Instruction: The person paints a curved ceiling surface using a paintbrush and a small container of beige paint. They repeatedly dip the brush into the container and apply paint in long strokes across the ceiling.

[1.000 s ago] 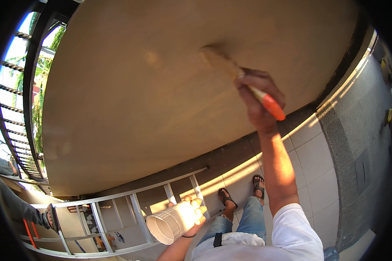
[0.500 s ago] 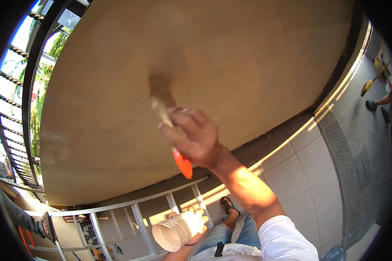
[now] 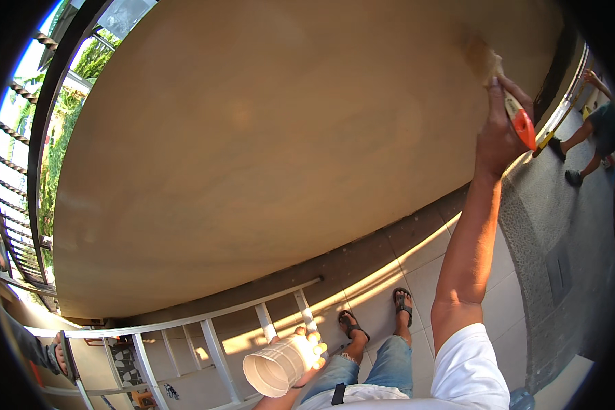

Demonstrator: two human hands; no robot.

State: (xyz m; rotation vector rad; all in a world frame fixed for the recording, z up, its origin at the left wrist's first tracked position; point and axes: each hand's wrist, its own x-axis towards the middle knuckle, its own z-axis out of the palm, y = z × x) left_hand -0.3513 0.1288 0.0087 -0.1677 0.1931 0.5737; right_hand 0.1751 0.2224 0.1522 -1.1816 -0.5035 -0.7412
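My right hand (image 3: 503, 130) is stretched out to the far right, its fingers closed round a paintbrush (image 3: 519, 121) with a red-tipped handle. The bristles touch the tan wall (image 3: 273, 157) near its dark right edge. Low in the middle, my left hand (image 3: 313, 350) wraps round a pale plastic cup (image 3: 273, 369), which is tilted with its mouth toward the lower left. The inside that shows is light coloured; I cannot tell how much is in it.
An aluminium ladder (image 3: 215, 348) lies across the lower left, with another person's sandalled foot (image 3: 63, 355) on it. A barred railing (image 3: 20, 184) runs along the left. Another person (image 3: 598, 137) stands at the far right on the grey paving (image 3: 547, 212). My feet are on the tiles (image 3: 417, 273).
My right hand has swept the paintbrush from the wall's middle far to the right and up. My left hand and the cup have barely moved. The person at right shows more.
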